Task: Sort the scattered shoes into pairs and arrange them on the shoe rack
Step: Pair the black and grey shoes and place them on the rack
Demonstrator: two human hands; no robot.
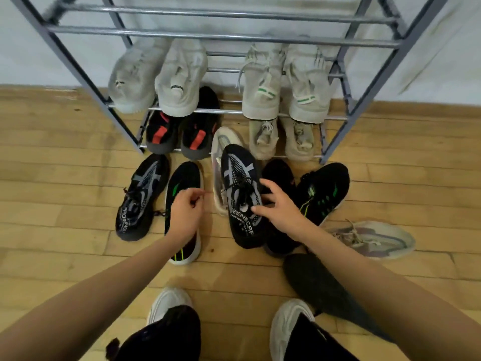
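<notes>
Lettering "RENECAF" along heel side of black mesh shoe point(240, 194); mate point(141, 196) at 9 o'clock marked "…FORING". Long axis 12–6, toe toward 12, just before shoe rack point(221, 36). Right hand point(279, 207) gripping its collar, fingers curled. Left hand point(186, 212) loosely curled over green-striped shoe point(183, 175); grip unclear.

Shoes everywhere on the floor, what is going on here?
A person is sorting shoes before a shoe rack. The right hand grips a black shoe with grey cross; its matching shoe lies further left on the floor. The left hand is over a green-striped black shoe, fingers curled; whether it holds anything is unclear. Four pairs already sit on the rack.
</notes>
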